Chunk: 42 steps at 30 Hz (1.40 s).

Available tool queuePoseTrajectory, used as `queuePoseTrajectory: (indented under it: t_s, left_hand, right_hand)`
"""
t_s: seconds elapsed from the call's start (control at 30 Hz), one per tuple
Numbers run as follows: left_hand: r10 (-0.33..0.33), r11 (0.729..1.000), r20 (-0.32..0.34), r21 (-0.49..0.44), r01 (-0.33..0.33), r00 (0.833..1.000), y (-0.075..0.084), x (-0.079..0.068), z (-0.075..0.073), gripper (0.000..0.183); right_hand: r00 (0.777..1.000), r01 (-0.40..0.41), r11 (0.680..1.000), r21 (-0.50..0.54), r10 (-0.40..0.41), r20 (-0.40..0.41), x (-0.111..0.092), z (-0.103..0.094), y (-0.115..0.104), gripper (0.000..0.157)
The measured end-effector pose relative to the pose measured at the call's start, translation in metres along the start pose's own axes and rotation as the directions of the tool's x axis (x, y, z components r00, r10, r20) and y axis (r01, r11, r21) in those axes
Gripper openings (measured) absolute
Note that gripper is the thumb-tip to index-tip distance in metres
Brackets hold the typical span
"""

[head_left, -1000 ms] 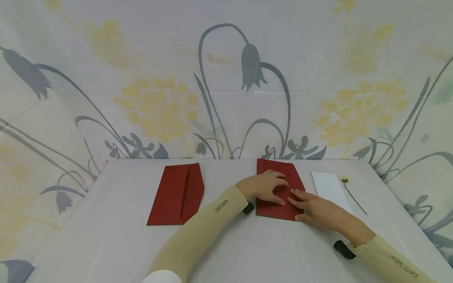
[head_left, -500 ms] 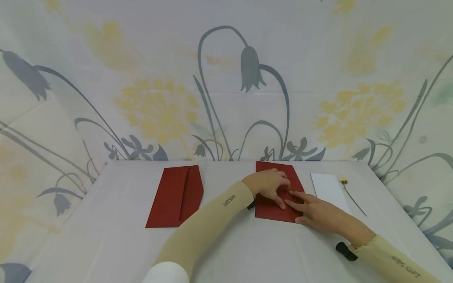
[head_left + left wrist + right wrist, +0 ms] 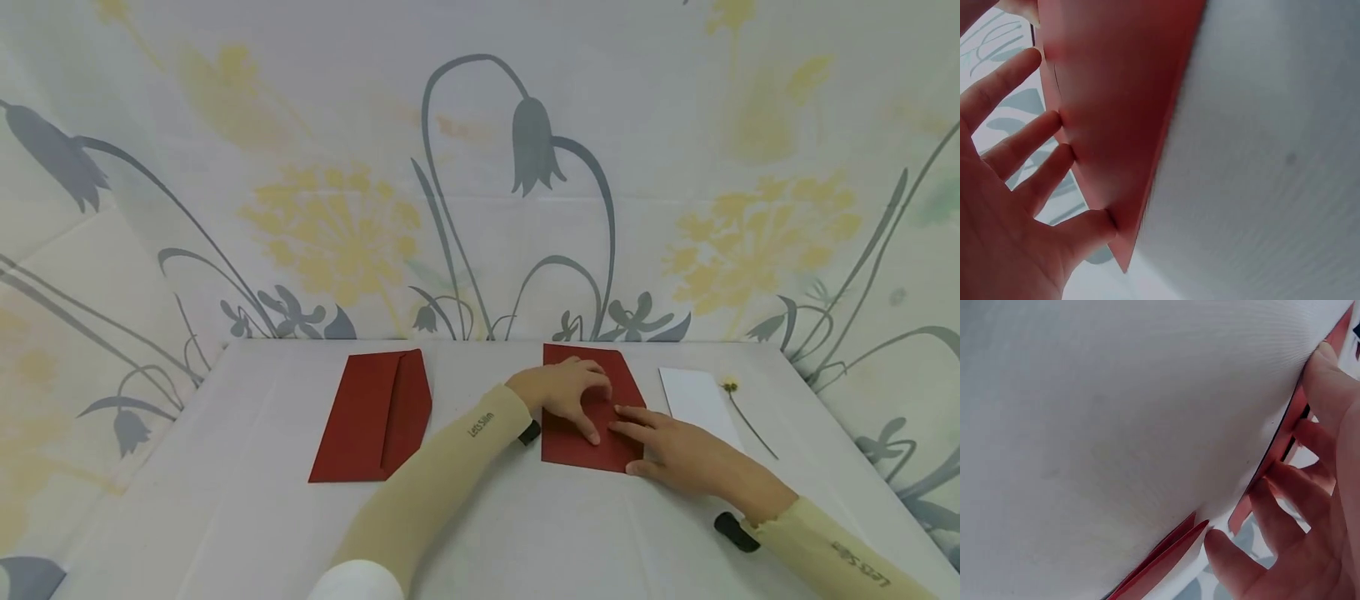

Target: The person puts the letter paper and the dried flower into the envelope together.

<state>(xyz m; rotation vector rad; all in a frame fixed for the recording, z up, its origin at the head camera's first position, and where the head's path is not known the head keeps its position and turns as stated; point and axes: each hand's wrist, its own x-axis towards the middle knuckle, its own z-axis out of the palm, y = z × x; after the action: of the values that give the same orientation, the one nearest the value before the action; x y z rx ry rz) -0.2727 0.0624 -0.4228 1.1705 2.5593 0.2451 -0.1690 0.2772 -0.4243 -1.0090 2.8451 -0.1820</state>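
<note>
A flat red paper envelope [image 3: 573, 446] lies on the white-covered table [image 3: 570, 542], right of the middle in the head view, partly hidden by both hands. The left hand [image 3: 564, 393] rests on it with fingers spread and slightly bent; in the left wrist view the thumb and fingertips touch its surface. The right hand [image 3: 675, 450] reaches over its right side, fingers extended and relaxed, fingertips on the paper and thumb at the near edge. Neither hand is closed round anything.

Just beyond the right hand lies a plain white rectangular paper [image 3: 697, 396], its near part hidden by that hand. Next to it, farther right, is a small yellow flower [image 3: 730, 385] on a thin stem. Well apart on the left lies a second red paper envelope [image 3: 360, 417], its flap side facing right. Beige lettered sleeves cover the forearms. Behind the table hangs a pale cloth [image 3: 480, 250] printed with grey and yellow flowers.
</note>
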Motion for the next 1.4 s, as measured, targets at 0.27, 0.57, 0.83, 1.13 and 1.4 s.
queuePoseTrajectory:
  t_s: [0.27,0.57,0.83,1.13,1.4]
  left_hand:
    - [0.029,0.999,-0.028,0.023,-0.028,0.999,-0.001,-0.008,0.001,0.066]
    - [0.143,0.984,-0.06,0.117,-0.136,0.988,-0.004,-0.009,0.0,0.069]
    - [0.184,0.953,-0.021,0.248,-0.173,0.983,0.001,-0.008,0.001,0.075]
    - [0.163,0.956,0.001,0.247,-0.158,0.987,0.004,-0.008,0.0,0.073]
    - [0.119,0.975,0.009,0.19,-0.119,0.993,0.006,-0.009,0.001,0.072]
  right_hand:
    - [0.999,0.033,0.997,-0.072,-0.032,0.009,-0.003,0.003,0.0,0.06]
    - [0.999,0.032,0.998,-0.057,-0.031,0.023,-0.003,0.003,0.0,0.061]
    - [0.999,0.038,0.997,-0.063,-0.037,0.016,-0.004,0.005,0.002,0.059]
    - [0.999,0.048,0.998,-0.049,-0.048,0.009,-0.005,0.006,0.002,0.058]
    - [1.0,-0.002,0.996,0.084,0.003,-0.021,-0.006,0.003,0.004,0.058]
